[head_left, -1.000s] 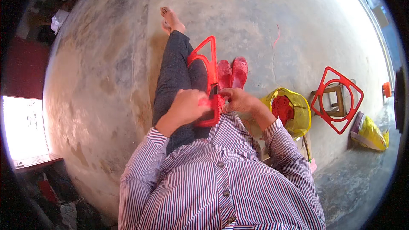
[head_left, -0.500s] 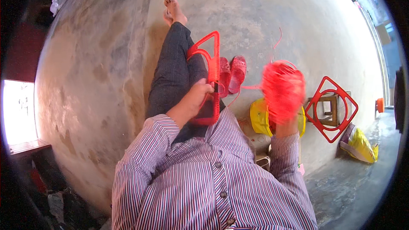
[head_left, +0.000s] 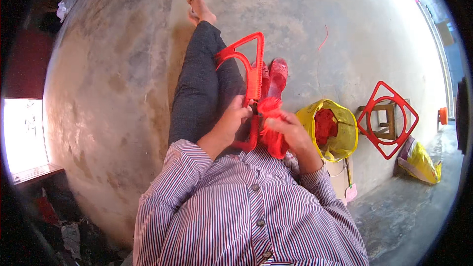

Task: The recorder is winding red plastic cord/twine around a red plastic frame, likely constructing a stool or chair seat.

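My left hand (head_left: 233, 120) grips the near side of a red square frame (head_left: 254, 81) with a ring-shaped inner part, held over my lap. Red cord or strip is wound closely along part of its edge. Beside it, my right hand (head_left: 291, 132) is closed on a bundle of red cord (head_left: 274, 140), right up against the frame's side. A short black stretch shows on the frame between the two hands. Motion blurs the bundle, and my right fingertips are partly hidden in it.
To the right stands a yellow bag-like container (head_left: 351, 143) with red material (head_left: 325, 124) inside. Another red frame (head_left: 413, 117) leans on a wooden stool (head_left: 386, 123). A yellow sack (head_left: 422, 162) lies beyond. Red slippers (head_left: 278, 76) and a loose red strand (head_left: 323, 38) are on the floor.
My right hand has swung left with the red cord bundle, from above the yellow container to the frame's side. The container's inside now shows. My left hand keeps its hold on the frame.
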Tool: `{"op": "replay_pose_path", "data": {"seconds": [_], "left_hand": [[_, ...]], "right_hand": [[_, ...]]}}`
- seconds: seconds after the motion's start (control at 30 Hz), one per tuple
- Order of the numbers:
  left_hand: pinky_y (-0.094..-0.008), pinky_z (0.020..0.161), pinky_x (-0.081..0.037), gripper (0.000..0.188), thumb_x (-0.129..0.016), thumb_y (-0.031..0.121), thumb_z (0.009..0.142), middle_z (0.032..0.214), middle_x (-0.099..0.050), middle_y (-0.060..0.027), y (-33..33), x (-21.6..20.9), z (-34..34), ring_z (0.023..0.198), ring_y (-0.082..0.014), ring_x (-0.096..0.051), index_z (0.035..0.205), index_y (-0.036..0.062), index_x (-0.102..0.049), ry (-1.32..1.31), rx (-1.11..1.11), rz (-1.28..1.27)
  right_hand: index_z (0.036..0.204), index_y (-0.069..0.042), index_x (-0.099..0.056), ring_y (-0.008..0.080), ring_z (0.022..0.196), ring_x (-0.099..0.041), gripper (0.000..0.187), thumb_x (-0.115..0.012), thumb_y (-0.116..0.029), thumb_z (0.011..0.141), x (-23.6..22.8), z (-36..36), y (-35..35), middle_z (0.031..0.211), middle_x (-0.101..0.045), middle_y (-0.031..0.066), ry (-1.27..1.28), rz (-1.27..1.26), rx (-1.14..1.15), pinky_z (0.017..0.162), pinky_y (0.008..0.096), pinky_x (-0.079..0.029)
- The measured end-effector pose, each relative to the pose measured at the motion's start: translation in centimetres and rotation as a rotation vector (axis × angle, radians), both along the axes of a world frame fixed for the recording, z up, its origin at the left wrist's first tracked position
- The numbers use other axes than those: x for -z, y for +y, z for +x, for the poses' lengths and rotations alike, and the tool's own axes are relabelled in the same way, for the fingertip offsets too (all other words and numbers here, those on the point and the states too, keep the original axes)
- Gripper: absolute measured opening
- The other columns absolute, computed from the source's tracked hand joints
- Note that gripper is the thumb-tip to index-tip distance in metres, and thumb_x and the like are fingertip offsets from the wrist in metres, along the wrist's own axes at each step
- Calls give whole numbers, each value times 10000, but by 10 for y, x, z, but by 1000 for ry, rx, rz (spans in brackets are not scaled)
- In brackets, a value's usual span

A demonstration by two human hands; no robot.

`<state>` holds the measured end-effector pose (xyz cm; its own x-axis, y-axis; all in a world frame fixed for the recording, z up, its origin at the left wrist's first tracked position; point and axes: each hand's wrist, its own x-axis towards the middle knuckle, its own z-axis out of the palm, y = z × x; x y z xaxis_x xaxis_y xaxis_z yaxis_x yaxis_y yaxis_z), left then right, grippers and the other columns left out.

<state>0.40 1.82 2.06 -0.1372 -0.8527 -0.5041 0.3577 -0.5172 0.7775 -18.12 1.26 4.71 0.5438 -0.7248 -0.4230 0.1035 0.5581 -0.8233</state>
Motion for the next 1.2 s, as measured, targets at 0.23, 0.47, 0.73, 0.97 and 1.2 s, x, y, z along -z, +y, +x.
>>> {"op": "replay_pose_path", "data": {"seconds": [0.23, 0.47, 0.73, 0.97, 1.2], "left_hand": [[-214, 598, -329, 244, -508, 89, 726, 754, -451, 30, -11, 9, -2, 635, -81, -388, 970, 63, -510, -6, 29, 89], [-316, 893, -436, 505, -544, -2, 673, 1056, -543, -147, 1, 32, -5, 955, -245, -552, 1174, -4, -484, -886, -118, -495], [-303, 597, -452, 181, -652, -28, 704, 771, -616, -63, 11, -59, -32, 655, -169, -584, 859, 39, -587, -919, 32, -931], [-239, 570, -451, 87, -665, 30, 775, 672, -604, -35, -24, -16, 46, 625, -65, -549, 818, 20, -590, -953, -204, -452], [-352, 640, -494, 359, -640, 334, 846, 704, -640, -158, 16, -1, 27, 687, -235, -649, 853, -21, -586, -709, 139, -29]], "right_hand": [[1071, -17, -615, 37, 718, -550, 218, -617, -85, 864, -39, -12, 14, 847, -617, -34, -44, -49, -52, 631, 195, -447], [1042, 39, -606, 148, 763, -611, 290, -630, -74, 776, -99, -40, -4, 875, -644, 65, -13, -252, 134, 704, 293, -499], [1059, -32, -512, 183, 733, -502, 250, -483, -259, 959, -168, -182, -50, 808, -513, 70, -434, -777, 744, 658, 342, -466], [1074, -45, -603, 248, 862, -637, 318, -639, -95, 761, -55, -68, -14, 1005, -652, 102, 491, -613, -57, 740, 367, -519], [976, -23, -643, 361, 817, -606, 296, -668, -157, 714, 7, 23, -18, 885, -630, 187, 694, -969, -354, 698, 396, -497]]}}
